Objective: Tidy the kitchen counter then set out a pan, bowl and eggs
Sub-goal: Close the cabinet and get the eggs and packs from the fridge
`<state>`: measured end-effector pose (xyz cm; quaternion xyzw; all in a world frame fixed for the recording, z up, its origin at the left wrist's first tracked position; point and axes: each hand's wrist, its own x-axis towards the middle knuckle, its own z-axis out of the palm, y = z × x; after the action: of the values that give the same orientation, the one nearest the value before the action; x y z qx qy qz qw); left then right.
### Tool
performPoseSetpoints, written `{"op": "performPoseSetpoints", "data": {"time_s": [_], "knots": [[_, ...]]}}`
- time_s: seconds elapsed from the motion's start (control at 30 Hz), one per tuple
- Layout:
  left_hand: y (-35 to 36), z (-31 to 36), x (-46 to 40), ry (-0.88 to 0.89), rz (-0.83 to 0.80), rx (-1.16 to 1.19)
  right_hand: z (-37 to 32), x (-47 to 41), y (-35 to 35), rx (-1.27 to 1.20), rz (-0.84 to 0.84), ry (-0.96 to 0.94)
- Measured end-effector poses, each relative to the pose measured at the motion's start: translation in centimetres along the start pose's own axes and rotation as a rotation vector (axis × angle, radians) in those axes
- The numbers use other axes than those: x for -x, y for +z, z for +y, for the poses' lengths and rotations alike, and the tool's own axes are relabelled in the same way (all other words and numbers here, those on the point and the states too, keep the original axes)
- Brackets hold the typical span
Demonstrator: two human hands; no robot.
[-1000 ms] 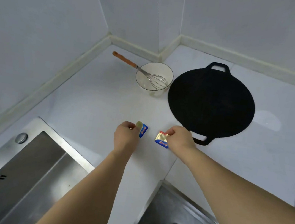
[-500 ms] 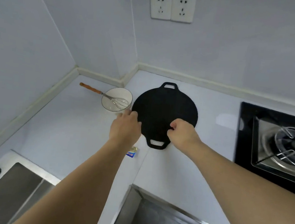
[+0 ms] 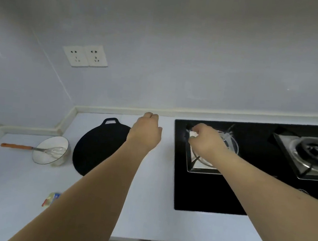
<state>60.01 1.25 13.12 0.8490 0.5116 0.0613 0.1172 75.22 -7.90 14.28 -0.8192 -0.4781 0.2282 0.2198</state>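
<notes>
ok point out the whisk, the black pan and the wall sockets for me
whisk (image 3: 49, 150): head view, on the wire loops resting inside the bowl.
black pan (image 3: 98, 149): head view, on the flat dark cooking surface.
wall sockets (image 3: 85, 55): head view, on the seam between the two white plates.

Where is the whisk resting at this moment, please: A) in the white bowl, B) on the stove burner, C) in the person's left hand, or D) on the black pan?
A: the whisk has its wire head inside the bowl, with its orange handle sticking out over the rim to the left, beside the pan.
</notes>
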Motion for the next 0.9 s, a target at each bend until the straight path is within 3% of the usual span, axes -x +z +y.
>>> {"op": "performPoseSetpoints", "data": {"time_s": [0.47, 0.9], "knots": [[3.1, 29.8, -2.5, 0.474, -0.023, 0.053, 19.7, 6.3, -19.1, -0.014, 0.314, 0.335], [6.8, 57.8, 4.3, 0.824, -0.051, 0.146, 38.6, 18.8, -34.4, 0.009, 0.566, 0.596]]}}
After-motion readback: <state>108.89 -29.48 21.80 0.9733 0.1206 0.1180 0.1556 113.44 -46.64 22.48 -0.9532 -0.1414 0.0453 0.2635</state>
